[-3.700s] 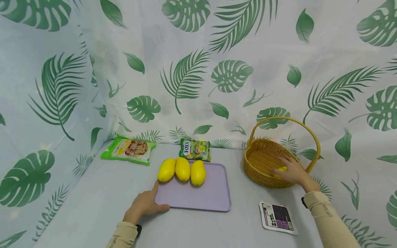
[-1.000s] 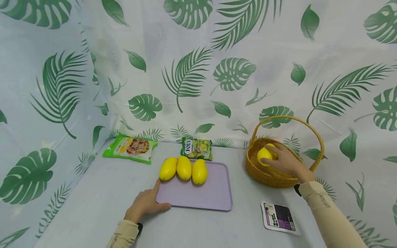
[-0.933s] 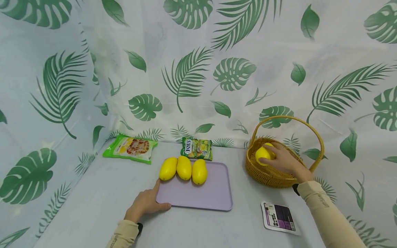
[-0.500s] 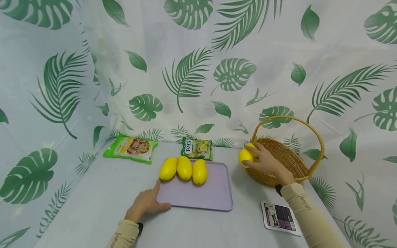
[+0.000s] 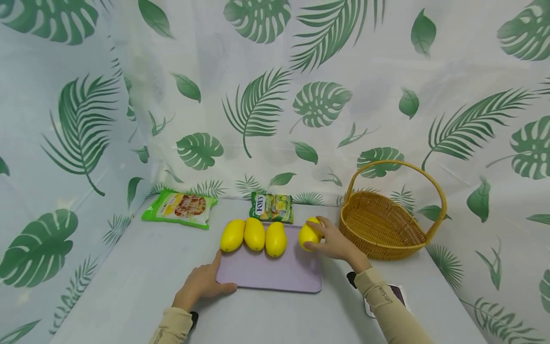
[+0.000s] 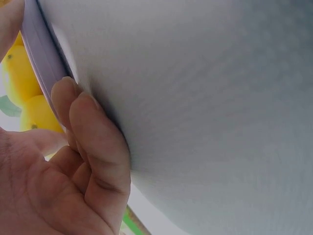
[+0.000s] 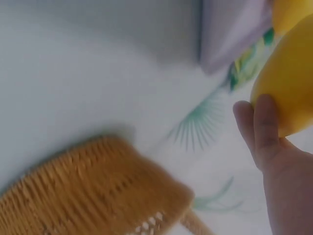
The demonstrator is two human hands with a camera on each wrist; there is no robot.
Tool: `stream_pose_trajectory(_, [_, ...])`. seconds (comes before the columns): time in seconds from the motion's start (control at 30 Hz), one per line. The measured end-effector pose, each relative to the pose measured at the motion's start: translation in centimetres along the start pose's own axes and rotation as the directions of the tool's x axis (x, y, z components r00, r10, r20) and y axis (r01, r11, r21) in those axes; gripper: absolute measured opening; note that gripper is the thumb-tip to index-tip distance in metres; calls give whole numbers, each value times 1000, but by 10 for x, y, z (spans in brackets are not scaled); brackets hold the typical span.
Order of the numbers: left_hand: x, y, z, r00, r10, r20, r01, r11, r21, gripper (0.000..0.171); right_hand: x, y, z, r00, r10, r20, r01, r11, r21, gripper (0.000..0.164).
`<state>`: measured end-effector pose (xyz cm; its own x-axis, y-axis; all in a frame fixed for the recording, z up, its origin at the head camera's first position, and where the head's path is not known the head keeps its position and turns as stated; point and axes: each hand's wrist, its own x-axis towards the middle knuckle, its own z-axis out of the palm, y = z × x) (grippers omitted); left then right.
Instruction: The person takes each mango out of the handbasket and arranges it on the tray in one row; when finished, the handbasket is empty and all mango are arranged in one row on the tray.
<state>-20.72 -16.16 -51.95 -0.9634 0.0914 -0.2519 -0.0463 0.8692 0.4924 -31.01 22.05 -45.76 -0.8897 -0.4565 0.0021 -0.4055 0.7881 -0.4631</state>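
Note:
My right hand grips a yellow mango over the right side of the lilac tray. The right wrist view shows that mango held by the fingertips, off to the side of the tray's corner. Three more mangoes lie side by side along the tray's back left. At the tray's near left corner my left hand holds the rim, thumb along the front edge and index finger at the left side. Its curled fingers press against the tray edge in the left wrist view.
A wicker basket with a tall handle stands right of the tray, nothing inside it. Behind the tray lies a green FOX'S candy bag; a green-white food packet lies back left. My right forearm partly covers a purple-white packet.
My right hand has lifted a mango out of the basket and carried it left over the tray. The left hand has stayed at the tray corner.

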Motion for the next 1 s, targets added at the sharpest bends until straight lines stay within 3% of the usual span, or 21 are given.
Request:
stream_pose_trajectory(0.33, [-3,2,-1,1000,-5,0,5,1000,-8,117,13,-3,25,998,-38,51,38,999,-14,75])
stream_pose_trajectory(1.0, [-1,2,-1,1000,-10,9,10,1000,10,118,23,-5,34,992,-42,123,40,999,18,76])
